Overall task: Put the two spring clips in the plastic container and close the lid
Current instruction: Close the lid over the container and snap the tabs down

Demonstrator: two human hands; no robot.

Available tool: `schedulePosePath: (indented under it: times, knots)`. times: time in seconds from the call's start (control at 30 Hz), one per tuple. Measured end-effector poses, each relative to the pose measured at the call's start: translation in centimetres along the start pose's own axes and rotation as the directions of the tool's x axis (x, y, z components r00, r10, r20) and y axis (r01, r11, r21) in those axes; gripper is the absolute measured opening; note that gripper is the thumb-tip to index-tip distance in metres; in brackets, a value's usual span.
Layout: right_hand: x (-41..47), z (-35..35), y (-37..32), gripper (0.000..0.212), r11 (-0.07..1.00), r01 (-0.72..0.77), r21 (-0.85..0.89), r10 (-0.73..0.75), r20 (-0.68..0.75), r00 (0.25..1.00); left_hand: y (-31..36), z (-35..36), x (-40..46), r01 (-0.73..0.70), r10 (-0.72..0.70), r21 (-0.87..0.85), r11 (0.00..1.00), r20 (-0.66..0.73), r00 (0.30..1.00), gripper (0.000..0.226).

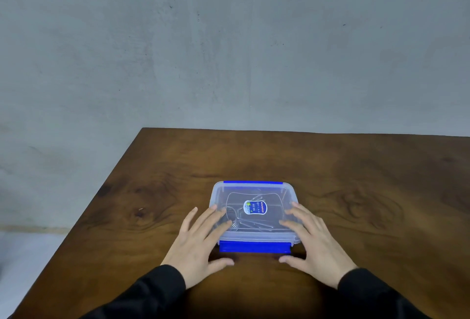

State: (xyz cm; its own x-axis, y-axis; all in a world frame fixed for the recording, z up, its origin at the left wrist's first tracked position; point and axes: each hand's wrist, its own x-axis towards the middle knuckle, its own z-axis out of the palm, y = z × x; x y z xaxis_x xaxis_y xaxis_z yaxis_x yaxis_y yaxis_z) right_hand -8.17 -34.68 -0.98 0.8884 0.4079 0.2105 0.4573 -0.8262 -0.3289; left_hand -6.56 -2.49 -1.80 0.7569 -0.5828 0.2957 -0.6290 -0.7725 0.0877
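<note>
A clear plastic container (254, 236) with blue latches sits on the wooden table, its clear lid (254, 193) lying on top with a sticker in the middle. Through the lid I see metal spring clips (235, 220) inside. My left hand (201, 245) rests with spread fingers on the lid's left side, thumb near the front blue latch (254, 246). My right hand (311, 240) lies the same way on the lid's right side. The far blue latch (253, 182) lies flat along the back edge.
The brown wooden table (356, 191) stretches to the right and back. Its left edge runs diagonally from the far corner toward me. A grey concrete wall (229, 51) stands right behind the table.
</note>
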Motion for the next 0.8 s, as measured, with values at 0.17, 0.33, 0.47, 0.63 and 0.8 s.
schedulePosePath:
  times: [0.17,0.33,0.47,0.63,0.8]
  knots:
    - [0.0,0.6,0.1,0.064,1.0,0.001,-0.022,-0.002,-0.068,0.998,0.1,0.5,0.2,0.054,-0.054,0.009,0.998,-0.016,0.998,0.064]
    - [-0.5,-0.4,0.3,0.059,0.999,0.035,0.039,-0.032,-0.066,0.997,0.1,-0.3,0.1,0.068,-0.072,-0.076,0.995,-0.056,0.996,0.059]
    - [-0.4,-0.1,0.3,0.052,0.995,-0.037,0.094,0.047,-0.101,0.994,0.3,0.0,0.3,0.095,-0.105,-0.109,0.99,-0.09,0.99,0.056]
    - [-0.4,1.3,-0.1,0.053,0.989,-0.093,0.119,0.113,-0.173,0.978,0.7,0.1,0.4,0.119,-0.131,-0.137,0.983,-0.08,0.988,0.048]
    - [-0.3,1.7,-0.3,0.056,0.984,-0.112,0.141,0.138,-0.193,0.971,1.0,0.1,0.5,0.14,-0.145,-0.104,0.985,-0.05,0.988,0.052]
